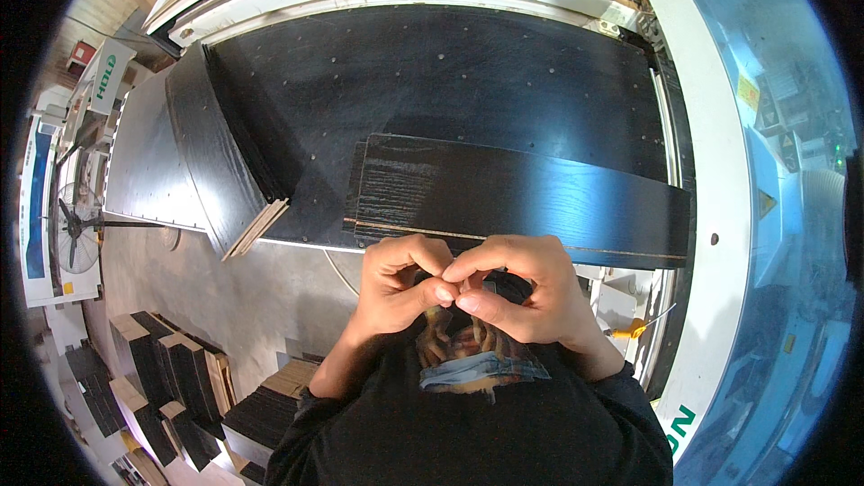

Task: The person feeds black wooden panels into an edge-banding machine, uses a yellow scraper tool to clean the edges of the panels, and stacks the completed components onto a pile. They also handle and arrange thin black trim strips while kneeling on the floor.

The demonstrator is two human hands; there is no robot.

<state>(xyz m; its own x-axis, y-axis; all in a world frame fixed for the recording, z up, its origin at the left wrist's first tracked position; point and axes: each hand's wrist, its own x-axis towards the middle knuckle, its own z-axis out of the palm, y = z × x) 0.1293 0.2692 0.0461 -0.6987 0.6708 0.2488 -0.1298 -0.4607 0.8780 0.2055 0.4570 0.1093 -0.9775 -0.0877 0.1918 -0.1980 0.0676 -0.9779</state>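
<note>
My left hand (400, 284) and my right hand (520, 286) meet in front of my chest, each pinching with thumb and forefinger, the fingertips touching or nearly so. Whatever lies between the fingertips, if anything, is too small to make out. Just beyond my hands, a short stack of long black wood-grain panels (504, 193) rests along the near edge of the dark machine bed (387, 63). Pale edges show along the near side of that stack.
Another stack of black panels (202, 139) lies slantwise at the bed's left. Piles of cut dark boards (148, 360) stand on the floor at lower left, below a fan (76, 225). A white machine frame with blue covers (792, 216) rises at right, beside a yellow-handled tool (634, 328).
</note>
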